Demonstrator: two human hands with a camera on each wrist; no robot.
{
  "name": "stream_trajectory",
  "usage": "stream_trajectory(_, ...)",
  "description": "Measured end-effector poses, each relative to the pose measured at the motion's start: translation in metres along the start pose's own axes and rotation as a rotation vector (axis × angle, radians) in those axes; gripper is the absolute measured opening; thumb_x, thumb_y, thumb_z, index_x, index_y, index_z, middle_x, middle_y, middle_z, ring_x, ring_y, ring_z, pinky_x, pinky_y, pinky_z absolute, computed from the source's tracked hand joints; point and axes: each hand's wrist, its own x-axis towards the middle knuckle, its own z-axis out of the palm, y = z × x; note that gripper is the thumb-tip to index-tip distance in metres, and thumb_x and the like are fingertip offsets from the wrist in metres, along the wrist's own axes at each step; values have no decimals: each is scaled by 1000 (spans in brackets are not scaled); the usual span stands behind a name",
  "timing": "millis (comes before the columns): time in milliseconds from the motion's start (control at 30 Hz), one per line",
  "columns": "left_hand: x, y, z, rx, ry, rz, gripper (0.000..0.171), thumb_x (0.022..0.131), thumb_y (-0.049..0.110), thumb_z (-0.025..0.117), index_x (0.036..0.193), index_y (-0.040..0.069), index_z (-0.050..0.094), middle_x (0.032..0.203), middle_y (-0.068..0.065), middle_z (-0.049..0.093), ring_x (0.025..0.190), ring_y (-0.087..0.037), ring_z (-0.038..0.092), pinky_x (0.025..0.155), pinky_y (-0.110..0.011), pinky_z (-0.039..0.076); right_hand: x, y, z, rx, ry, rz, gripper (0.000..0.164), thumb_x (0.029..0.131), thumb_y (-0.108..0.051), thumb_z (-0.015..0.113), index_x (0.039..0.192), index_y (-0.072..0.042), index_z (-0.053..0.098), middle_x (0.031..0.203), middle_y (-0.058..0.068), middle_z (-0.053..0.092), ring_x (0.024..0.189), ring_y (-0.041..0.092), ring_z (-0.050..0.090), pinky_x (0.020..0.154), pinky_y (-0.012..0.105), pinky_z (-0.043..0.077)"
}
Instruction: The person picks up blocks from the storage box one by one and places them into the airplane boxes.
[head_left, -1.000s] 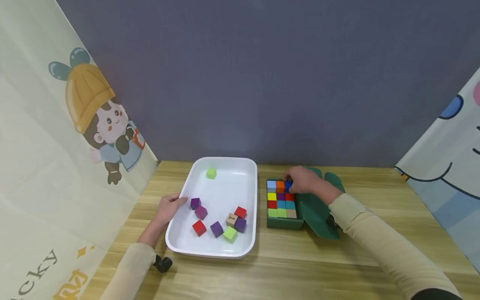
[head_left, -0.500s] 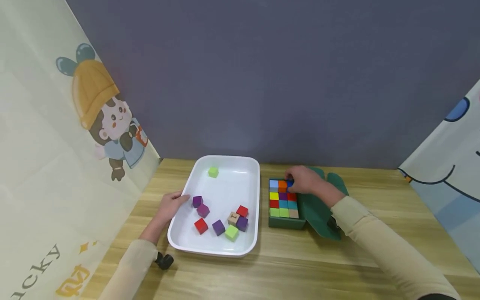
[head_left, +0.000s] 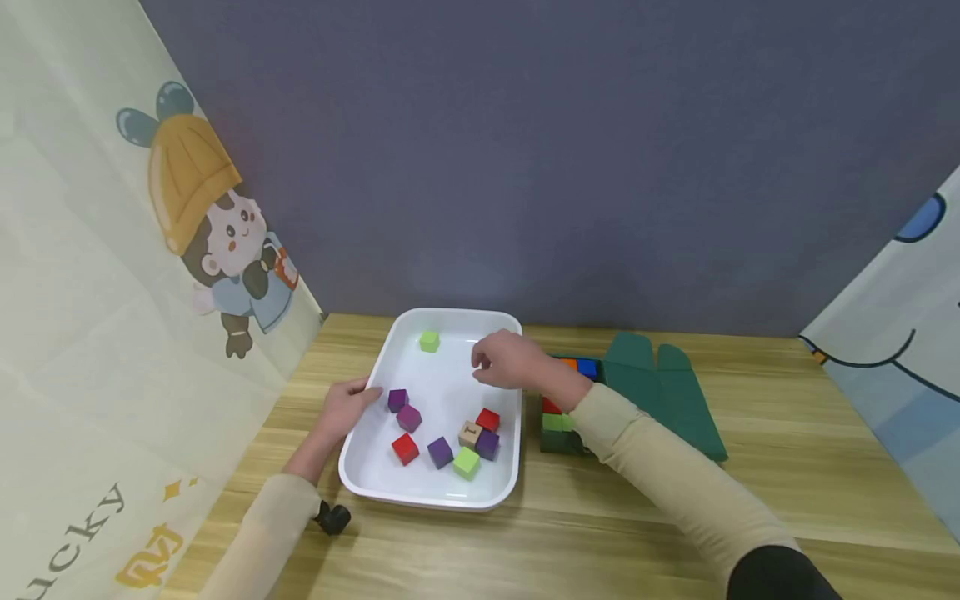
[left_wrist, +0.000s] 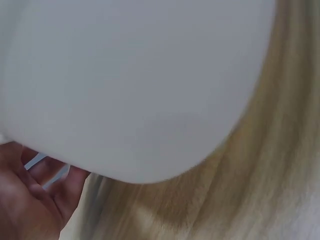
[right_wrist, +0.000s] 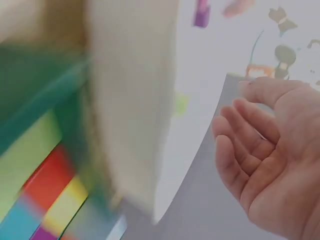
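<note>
My left hand grips the left rim of a white tray, thumb over the edge; in the left wrist view its fingers curl at the tray's side. Above the tray's right rim hovers my right hand, fingers loosely bent and holding nothing, as the right wrist view shows. Inside the tray lie several cubes: a lime one at the back, and purple, red, lime and a wooden cube with a dark mark nearer the front. A green box of coloured cubes is partly hidden by my right forearm; a blue cube shows in its back corner.
The box's green lid lies folded open to the right on the wooden table. A dark grey panel stands behind the table, with printed curtains at both sides. A black wrist device hangs by my left sleeve.
My right hand has left the blue cube at the box's back corner and moved left over the tray, its fingers loosened. The left hand stays on the tray rim.
</note>
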Motion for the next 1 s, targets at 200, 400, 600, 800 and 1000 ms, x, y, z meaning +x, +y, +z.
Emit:
stream_trajectory(200,0,3,2,127,9,70,41,93,18,62,128,-3,60,114,-29,63,83,-31,69,65,-36,60,36,-55,9,38,-70,-1,21,88,-27,70,104,-13,74,88,-6,67,76,9,58,66,22,51)
stream_trajectory(400,2,1,0,116,34,81,39,90,14,64,124,-6,61,110,-30,64,82,-35,69,65,-37,60,70,-86,33,9,-121,53,22,85,-32,73,97,-14,73,87,-7,66,74,8,57,62,21,49)
stream_trajectory(600,2,1,-3,139,22,81,40,91,16,64,125,-5,60,113,-31,63,85,-36,69,66,-36,60,90,-93,55,36,-121,134,23,79,-34,79,81,-15,65,71,-6,61,67,10,54,53,23,46)
stream_trajectory(800,1,3,-6,90,18,62,40,92,14,63,126,-6,59,113,-33,62,85,-38,69,66,-38,60,101,-95,67,49,-93,167,29,73,-34,84,81,-15,63,73,-7,60,68,10,55,55,24,46)
stream_trajectory(1000,-1,0,-4,105,14,85,38,92,15,64,124,-5,61,111,-31,64,83,-35,69,65,-36,60,105,-94,81,58,-102,223,22,74,-26,82,74,-14,63,67,-5,61,61,9,56,52,22,47)
